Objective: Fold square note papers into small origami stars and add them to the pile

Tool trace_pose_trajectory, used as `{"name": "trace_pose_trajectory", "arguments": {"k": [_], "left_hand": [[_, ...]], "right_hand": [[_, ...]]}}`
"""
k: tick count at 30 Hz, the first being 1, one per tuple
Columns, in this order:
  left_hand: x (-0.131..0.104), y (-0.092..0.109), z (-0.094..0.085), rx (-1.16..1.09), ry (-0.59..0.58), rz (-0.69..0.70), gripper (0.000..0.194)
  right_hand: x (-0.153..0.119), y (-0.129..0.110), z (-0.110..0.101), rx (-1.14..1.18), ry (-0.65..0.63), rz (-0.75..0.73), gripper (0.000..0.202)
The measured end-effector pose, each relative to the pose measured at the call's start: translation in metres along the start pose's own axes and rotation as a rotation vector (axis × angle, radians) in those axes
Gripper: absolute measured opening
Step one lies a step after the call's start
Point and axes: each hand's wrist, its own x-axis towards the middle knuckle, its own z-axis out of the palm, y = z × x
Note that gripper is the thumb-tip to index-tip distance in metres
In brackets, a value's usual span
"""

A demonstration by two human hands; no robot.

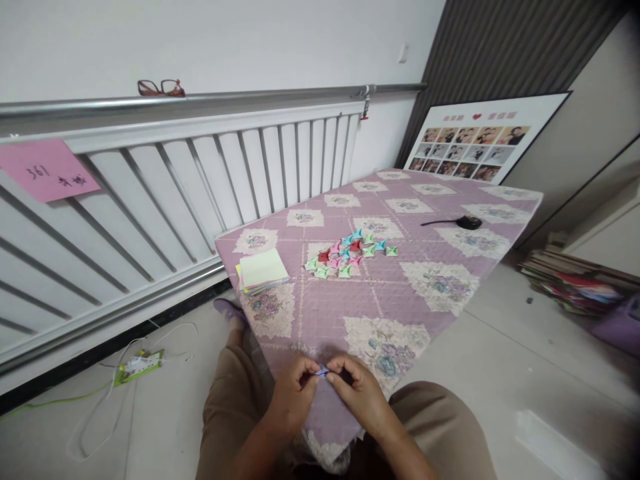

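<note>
A small folded piece of purple-blue paper (323, 371) is pinched between my two hands, low over the near end of the table. My left hand (296, 385) grips its left side with thumb and index finger. On the right side, the thumb and forefinger of my right hand (356, 387) close on the same paper. Beyond them lies a cluster of several small folded paper pieces (345, 253) in green, pink, red and blue. To its left sits a stack of square paper sheets (263, 270), pale yellow-green on top.
A purple flowered cloth covers the table (320, 313). A black object with a thin strap (469, 222) lies at the far right. Left stands a white radiator (210, 173) with glasses (161, 88) on the pipe above. A power strip (140, 365) and cables lie on the floor.
</note>
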Motion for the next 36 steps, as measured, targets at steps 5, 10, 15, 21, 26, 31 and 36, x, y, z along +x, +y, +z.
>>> {"name": "trace_pose_trajectory", "arguments": {"k": [5,10,15,21,26,31,36], "left_hand": [[-0.003,0.004,-0.004,0.001,0.005,-0.009,0.008],[-0.004,0.006,-0.006,0.036,0.017,0.032,0.008],[-0.003,-0.001,-0.003,0.06,0.017,0.065,0.009],[0.002,-0.005,0.0,-0.069,0.005,-0.025,0.018],[0.004,0.001,-0.001,-0.085,-0.058,-0.118,0.007],[0.003,0.0,-0.001,-0.128,-0.053,-0.116,0.006],[0.004,0.005,-0.008,-0.051,-0.092,-0.115,0.01]], "right_hand": [[0.001,-0.002,-0.001,-0.004,-0.044,-0.039,0.012],[0.002,-0.006,-0.002,-0.078,-0.084,-0.064,0.013],[0.0,-0.004,0.0,-0.107,-0.052,-0.08,0.016],[0.0,0.0,0.001,-0.059,-0.007,-0.086,0.02],[-0.001,0.002,0.001,-0.062,-0.013,-0.096,0.019],[-0.001,-0.002,0.001,-0.077,-0.011,-0.097,0.02],[0.0,-0.005,-0.001,-0.058,-0.018,-0.069,0.021]]}}
